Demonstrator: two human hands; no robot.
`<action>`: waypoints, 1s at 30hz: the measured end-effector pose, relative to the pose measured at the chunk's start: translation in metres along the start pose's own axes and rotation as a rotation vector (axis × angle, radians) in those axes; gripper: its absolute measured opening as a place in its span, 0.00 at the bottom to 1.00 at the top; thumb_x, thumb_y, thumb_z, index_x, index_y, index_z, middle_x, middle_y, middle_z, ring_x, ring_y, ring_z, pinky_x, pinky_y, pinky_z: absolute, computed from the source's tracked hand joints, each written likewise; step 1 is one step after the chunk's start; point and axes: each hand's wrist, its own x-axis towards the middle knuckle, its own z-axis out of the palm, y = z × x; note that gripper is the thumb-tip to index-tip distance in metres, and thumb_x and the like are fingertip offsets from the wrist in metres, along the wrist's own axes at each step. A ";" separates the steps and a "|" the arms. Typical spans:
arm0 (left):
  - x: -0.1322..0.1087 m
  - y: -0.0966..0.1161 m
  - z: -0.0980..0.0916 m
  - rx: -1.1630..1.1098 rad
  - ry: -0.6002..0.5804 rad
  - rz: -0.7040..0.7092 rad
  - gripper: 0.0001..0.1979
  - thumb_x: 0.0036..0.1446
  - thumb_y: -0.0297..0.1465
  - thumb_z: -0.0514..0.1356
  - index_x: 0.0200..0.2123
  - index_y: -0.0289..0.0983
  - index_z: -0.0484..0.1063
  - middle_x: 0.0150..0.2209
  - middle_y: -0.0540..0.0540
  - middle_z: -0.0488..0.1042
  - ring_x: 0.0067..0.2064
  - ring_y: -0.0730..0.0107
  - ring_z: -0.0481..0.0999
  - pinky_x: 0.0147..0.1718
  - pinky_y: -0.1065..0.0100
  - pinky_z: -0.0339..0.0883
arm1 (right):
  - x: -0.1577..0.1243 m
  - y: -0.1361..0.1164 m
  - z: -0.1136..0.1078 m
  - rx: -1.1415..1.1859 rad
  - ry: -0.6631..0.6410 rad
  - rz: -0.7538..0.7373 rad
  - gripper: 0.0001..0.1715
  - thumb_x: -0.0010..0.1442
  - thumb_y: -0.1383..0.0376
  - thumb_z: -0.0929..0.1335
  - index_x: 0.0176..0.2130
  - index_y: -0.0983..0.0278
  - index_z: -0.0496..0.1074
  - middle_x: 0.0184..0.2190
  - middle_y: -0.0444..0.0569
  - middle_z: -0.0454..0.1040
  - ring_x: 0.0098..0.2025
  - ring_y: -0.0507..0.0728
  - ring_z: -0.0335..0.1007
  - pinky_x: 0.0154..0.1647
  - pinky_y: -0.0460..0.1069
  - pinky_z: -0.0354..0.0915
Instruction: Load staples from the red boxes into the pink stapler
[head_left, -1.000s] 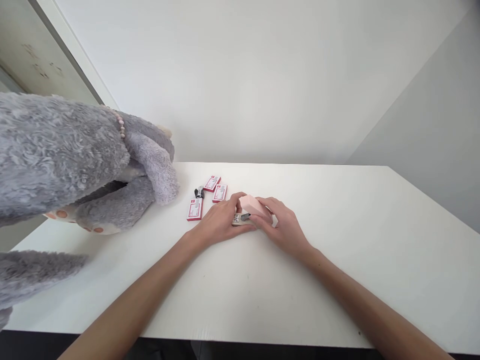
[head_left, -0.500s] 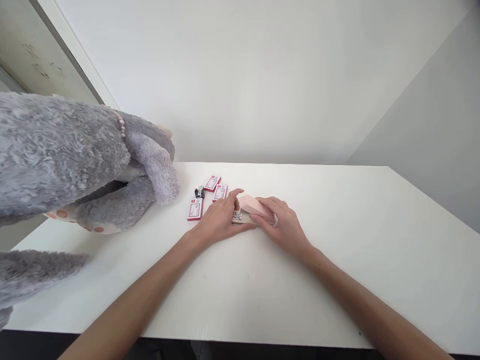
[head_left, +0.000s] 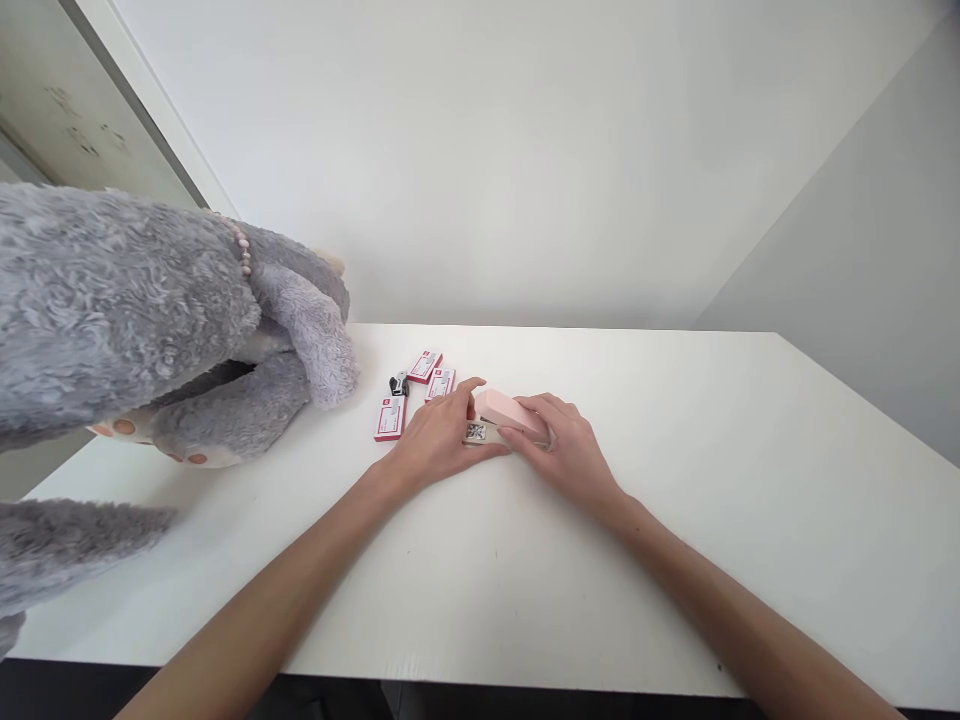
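My right hand [head_left: 564, 445] grips a pink stapler [head_left: 514, 412], fingers on its far side and thumb along the near side. The stapler's upper arm is raised at the left end above its pale base, where a patterned metal plate [head_left: 475, 432] shows. My left hand [head_left: 441, 437] curves around the left end of the base, thumb on the near side and fingers on the far side. Parts of the base are hidden by both hands.
Several small red-and-white boxes [head_left: 390, 418] lie left of my hands, with a small black-and-silver staple remover [head_left: 399, 385] among them. A large grey plush toy [head_left: 112, 300] covers the left of the white table [head_left: 675, 500]. A white wall [head_left: 487, 170] stands behind.
The stapler's raised upper arm has shifted very slightly to the left. Both hands keep almost the same places and grip.
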 end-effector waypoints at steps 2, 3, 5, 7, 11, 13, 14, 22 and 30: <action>0.000 0.000 -0.001 -0.003 0.002 0.000 0.43 0.54 0.56 0.65 0.64 0.41 0.57 0.43 0.44 0.76 0.45 0.49 0.77 0.42 0.57 0.69 | 0.001 0.000 -0.001 0.006 0.009 0.027 0.13 0.67 0.52 0.68 0.45 0.57 0.73 0.44 0.49 0.78 0.43 0.61 0.72 0.47 0.58 0.67; 0.000 -0.001 -0.001 -0.006 0.007 0.008 0.42 0.54 0.56 0.66 0.64 0.41 0.58 0.45 0.43 0.75 0.47 0.49 0.77 0.43 0.56 0.69 | 0.001 0.000 -0.001 0.011 0.016 0.044 0.13 0.66 0.51 0.69 0.44 0.57 0.73 0.43 0.49 0.78 0.42 0.61 0.72 0.44 0.57 0.67; 0.000 -0.002 -0.001 -0.007 0.029 0.043 0.41 0.54 0.55 0.67 0.63 0.41 0.59 0.48 0.42 0.74 0.49 0.49 0.76 0.46 0.55 0.69 | 0.001 0.001 -0.002 0.023 0.031 0.086 0.14 0.66 0.51 0.69 0.41 0.58 0.71 0.42 0.49 0.77 0.41 0.61 0.72 0.41 0.56 0.67; 0.000 -0.004 -0.001 0.010 0.062 0.083 0.40 0.54 0.54 0.67 0.62 0.40 0.59 0.50 0.40 0.73 0.52 0.48 0.74 0.50 0.53 0.68 | 0.002 0.002 -0.003 0.039 0.045 0.133 0.14 0.65 0.50 0.69 0.41 0.58 0.70 0.42 0.49 0.77 0.41 0.61 0.72 0.38 0.55 0.66; 0.001 -0.008 0.002 0.060 0.142 0.128 0.38 0.56 0.53 0.66 0.61 0.40 0.60 0.55 0.38 0.71 0.60 0.45 0.69 0.58 0.47 0.64 | 0.003 0.004 -0.004 0.065 0.089 0.195 0.16 0.64 0.49 0.69 0.41 0.58 0.68 0.44 0.50 0.77 0.42 0.61 0.72 0.36 0.54 0.66; 0.001 -0.009 0.004 0.077 0.189 0.129 0.37 0.57 0.52 0.66 0.62 0.41 0.60 0.59 0.37 0.68 0.63 0.44 0.65 0.61 0.46 0.60 | 0.003 0.005 -0.005 0.064 0.096 0.203 0.16 0.64 0.49 0.69 0.40 0.58 0.68 0.45 0.51 0.77 0.42 0.61 0.72 0.36 0.54 0.66; 0.001 -0.010 0.005 0.086 0.210 0.124 0.36 0.57 0.51 0.66 0.62 0.41 0.60 0.60 0.37 0.67 0.65 0.44 0.63 0.62 0.45 0.59 | 0.004 0.005 -0.004 0.059 0.095 0.206 0.17 0.64 0.49 0.68 0.40 0.58 0.67 0.45 0.51 0.77 0.41 0.61 0.72 0.35 0.54 0.66; 0.002 -0.015 0.006 0.119 0.242 0.043 0.30 0.61 0.45 0.63 0.61 0.40 0.59 0.62 0.36 0.66 0.68 0.45 0.61 0.64 0.45 0.58 | 0.004 0.007 -0.001 0.014 0.047 0.227 0.17 0.65 0.49 0.68 0.40 0.59 0.67 0.44 0.52 0.75 0.41 0.61 0.72 0.36 0.54 0.67; -0.001 -0.008 0.001 0.082 0.145 0.020 0.28 0.64 0.39 0.59 0.64 0.38 0.58 0.63 0.36 0.68 0.65 0.47 0.68 0.60 0.48 0.66 | 0.002 0.005 -0.001 0.097 0.023 0.211 0.21 0.69 0.52 0.64 0.56 0.60 0.66 0.54 0.55 0.74 0.52 0.64 0.73 0.48 0.59 0.70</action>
